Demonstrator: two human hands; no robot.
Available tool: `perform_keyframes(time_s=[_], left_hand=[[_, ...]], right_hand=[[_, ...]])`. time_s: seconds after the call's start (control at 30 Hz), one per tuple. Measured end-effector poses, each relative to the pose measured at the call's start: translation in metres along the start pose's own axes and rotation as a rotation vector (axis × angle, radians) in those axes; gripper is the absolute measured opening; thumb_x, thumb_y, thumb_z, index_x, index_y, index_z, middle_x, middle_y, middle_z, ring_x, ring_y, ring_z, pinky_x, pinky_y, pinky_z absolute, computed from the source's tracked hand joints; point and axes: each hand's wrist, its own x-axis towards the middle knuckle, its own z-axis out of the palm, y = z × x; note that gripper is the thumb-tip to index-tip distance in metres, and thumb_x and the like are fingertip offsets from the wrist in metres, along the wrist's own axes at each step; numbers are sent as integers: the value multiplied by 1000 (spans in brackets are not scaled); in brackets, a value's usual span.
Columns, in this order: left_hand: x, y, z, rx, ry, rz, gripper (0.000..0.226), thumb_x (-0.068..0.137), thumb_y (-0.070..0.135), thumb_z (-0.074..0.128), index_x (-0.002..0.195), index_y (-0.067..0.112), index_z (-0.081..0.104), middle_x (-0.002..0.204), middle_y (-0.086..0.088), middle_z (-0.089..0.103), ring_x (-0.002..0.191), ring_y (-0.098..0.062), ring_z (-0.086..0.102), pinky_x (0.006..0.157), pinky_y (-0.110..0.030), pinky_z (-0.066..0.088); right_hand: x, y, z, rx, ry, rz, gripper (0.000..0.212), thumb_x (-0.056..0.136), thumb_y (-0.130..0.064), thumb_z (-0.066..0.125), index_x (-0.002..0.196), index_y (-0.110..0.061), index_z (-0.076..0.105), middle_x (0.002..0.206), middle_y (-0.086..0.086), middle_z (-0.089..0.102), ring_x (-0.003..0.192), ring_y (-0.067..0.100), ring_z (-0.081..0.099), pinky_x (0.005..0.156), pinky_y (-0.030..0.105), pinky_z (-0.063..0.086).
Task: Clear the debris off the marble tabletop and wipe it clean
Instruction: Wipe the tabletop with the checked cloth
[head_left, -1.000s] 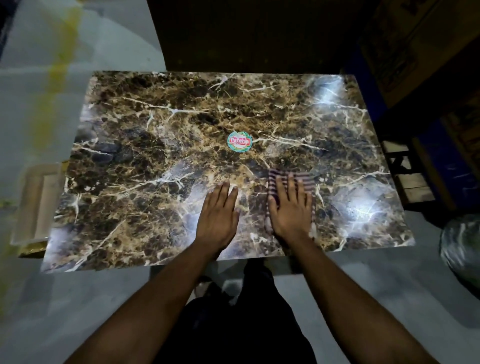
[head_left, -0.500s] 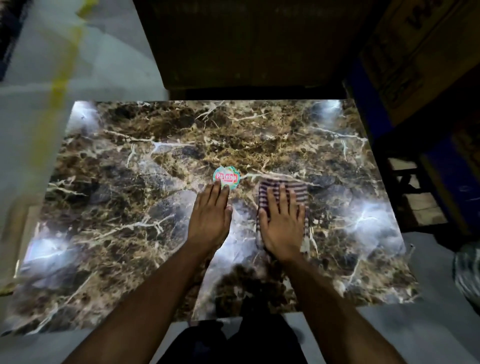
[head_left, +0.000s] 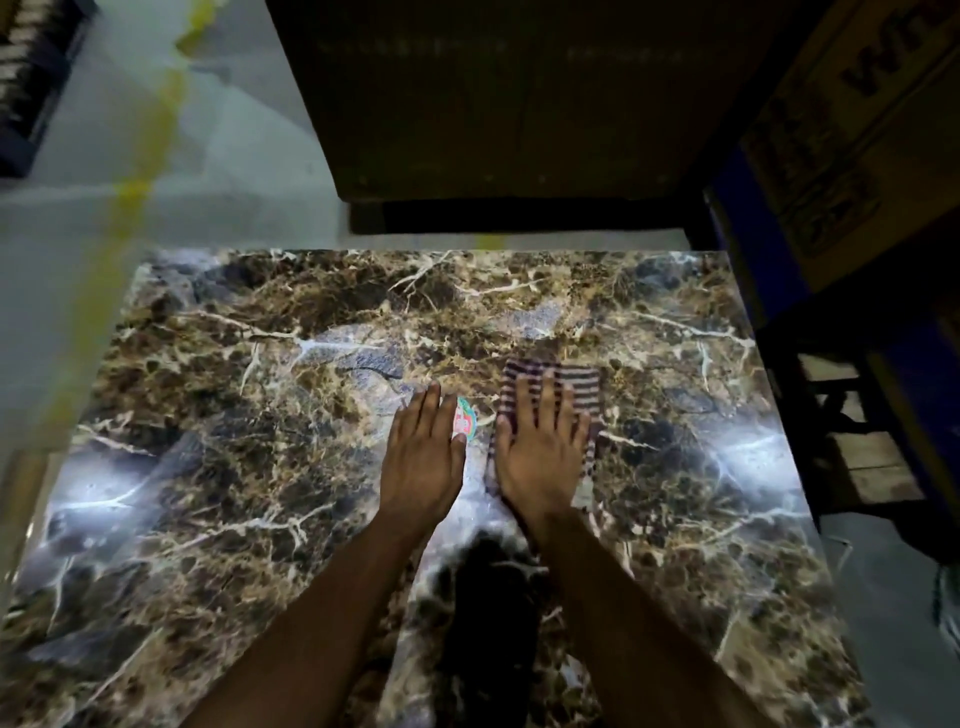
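So I'm leaning over the big brown-and-gold veined marble tabletop (head_left: 249, 415), and it's taking up most of what I'm seeing. Nothing on it looks like loose debris from here, so I'm guessing I'm well into the wiping part.

I'm pressing my right hand (head_left: 543, 452) flat, fingers straight, on the striped maroon-and-white folded cloth (head_left: 579, 384). It's not gripping anything, just pinning the rag down so the whole palm is pushing it across the stone. The cloth is sitting just right of the small round red-and-green sticker (head_left: 466, 423) near the middle of the slab.

My left hand (head_left: 423, 457) is lying open and flat too, directly left of that sticker and covering its left edge, probably just bracing me while I'm reaching.

Room-wise: beyond the sticker there's plenty of bare stone up to the far edge, and wide stretches out to both side edges. A dark cabinet (head_left: 519, 104) is looming past the far edge, so I'm watching my reach there.
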Motion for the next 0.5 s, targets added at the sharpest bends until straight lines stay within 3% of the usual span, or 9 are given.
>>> perform_keyframes(time_s=[0.17,0.27,0.37,0.5], left_hand=[[33,5,0,4,-2,-18,55,107,37,30,159,21,23,168,-2,16,155,-21,10,126,-40,9],[50,1,0,9,23,-8,55,107,36,31,159,20,25,169,-2,16,154,-21,12,124,-40,10],[62,-3,-2,13,21,-28,55,107,36,31,159,20,25,169,-2,15,155,-21,11,126,-43,13],[80,3,-2,26,38,-32,55,105,33,36,157,18,29,167,-5,21,154,-23,14,126,-44,14]], right_hand=[[78,-23,-7,-45,-101,-343,61,106,-55,20,163,-37,7,172,-3,-3,159,23,-4,126,50,-5],[124,-8,-14,-73,-76,-211,62,106,-58,16,163,-38,2,172,-2,-6,159,25,-6,126,53,-6],[105,4,-14,-53,-33,-110,63,106,-58,13,163,-35,0,172,2,-4,158,28,-4,126,54,-4],[116,-25,-11,-40,-78,-302,63,106,-56,15,163,-33,4,172,1,-3,158,26,-4,126,53,-6]])
